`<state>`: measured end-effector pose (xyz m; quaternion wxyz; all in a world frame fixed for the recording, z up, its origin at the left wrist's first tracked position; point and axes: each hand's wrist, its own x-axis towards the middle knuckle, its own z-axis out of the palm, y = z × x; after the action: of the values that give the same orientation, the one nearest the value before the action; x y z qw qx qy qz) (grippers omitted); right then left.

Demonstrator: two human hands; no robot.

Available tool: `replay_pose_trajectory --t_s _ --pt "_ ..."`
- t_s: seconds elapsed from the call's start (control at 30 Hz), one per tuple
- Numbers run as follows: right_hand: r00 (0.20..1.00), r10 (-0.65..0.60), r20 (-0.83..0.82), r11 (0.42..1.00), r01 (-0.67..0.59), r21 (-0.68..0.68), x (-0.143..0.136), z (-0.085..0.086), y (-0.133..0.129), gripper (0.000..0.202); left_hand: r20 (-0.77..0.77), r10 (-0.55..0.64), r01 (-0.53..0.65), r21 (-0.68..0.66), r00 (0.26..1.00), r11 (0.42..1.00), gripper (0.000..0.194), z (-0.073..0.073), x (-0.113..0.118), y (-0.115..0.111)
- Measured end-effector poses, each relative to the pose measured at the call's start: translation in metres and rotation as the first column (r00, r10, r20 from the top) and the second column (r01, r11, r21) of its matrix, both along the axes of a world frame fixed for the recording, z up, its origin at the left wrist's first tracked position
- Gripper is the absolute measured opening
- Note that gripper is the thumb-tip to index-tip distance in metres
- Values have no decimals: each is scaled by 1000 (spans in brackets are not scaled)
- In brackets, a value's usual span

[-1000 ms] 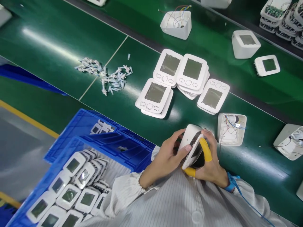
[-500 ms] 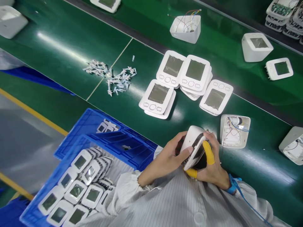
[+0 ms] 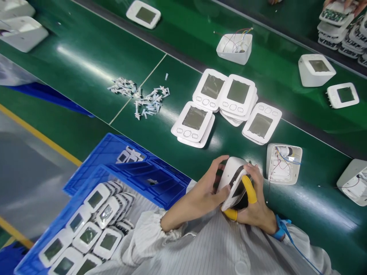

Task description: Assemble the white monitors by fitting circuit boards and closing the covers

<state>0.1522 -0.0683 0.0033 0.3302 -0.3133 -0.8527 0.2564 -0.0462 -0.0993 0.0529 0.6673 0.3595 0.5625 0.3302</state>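
Observation:
My left hand (image 3: 207,189) is closed around the white housing (image 3: 230,170) of a small display device, tilted close to my body. A white front panel (image 3: 234,194) with a screen stands partly apart from the housing, with a dark gap between them. Yellow finger cots cover two digits of my right hand (image 3: 258,208), which grips the panel along its edge and outer side. The inside of the housing is hidden. To the right of my hands lies an open housing (image 3: 283,177) with wires and a cylindrical part inside.
Stacked front panels (image 3: 237,91) lie ahead on the green bench, with small pale plastic pieces (image 3: 149,101) to their left. Blue crates (image 3: 106,170) with more panels stand at lower left. Housings (image 3: 235,55) sit on the belt beyond. A co-worker's hands (image 3: 355,7) touch stacked boards.
The view has shifted slightly, and a panel at the top left has come fully into sight. A co-worker's hands have appeared at the upper right. My hands keep their hold with little change.

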Motion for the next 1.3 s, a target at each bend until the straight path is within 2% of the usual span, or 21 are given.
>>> replay_pose_trajectory --t_s 0.13,0.27,0.43,0.6,0.83,0.93,1.13,1.2,1.3 --pt "1000 5 -17 1000 -5 22 -1 -3 -2 96 -55 -76 80 74 996 994 65 0 -3 -5" --pt "1000 2 -21 1000 -1 29 -3 -9 -3 90 -91 -117 125 92 989 988 62 -5 -6 -10" --pt "1000 1 -6 999 -1 32 -4 -10 -2 87 -89 -73 79 68 993 995 62 -11 -7 -8" --pt "1000 3 1 1000 -3 15 -3 -7 -2 88 -163 -14 38 149 986 988 57 -12 -2 -3" --pt "1000 -12 6 999 12 37 -1 -7 -1 98 -307 -47 144 301 951 943 57 -12 0 -8" --pt "999 -20 26 999 19 34 -5 -5 0 99 -257 -50 123 275 965 954 59 -14 -3 -18" --pt "993 -28 117 999 26 24 -7 0 0 99 -9 41 -40 110 999 993 62 -13 -5 -36" --pt "989 -34 143 999 29 36 -7 0 -1 100 -6 77 -76 77 997 994 67 -14 -1 -39" --pt "983 -30 181 998 20 55 -10 -1 -2 96 -95 98 -91 72 991 993 76 -20 7 -39"
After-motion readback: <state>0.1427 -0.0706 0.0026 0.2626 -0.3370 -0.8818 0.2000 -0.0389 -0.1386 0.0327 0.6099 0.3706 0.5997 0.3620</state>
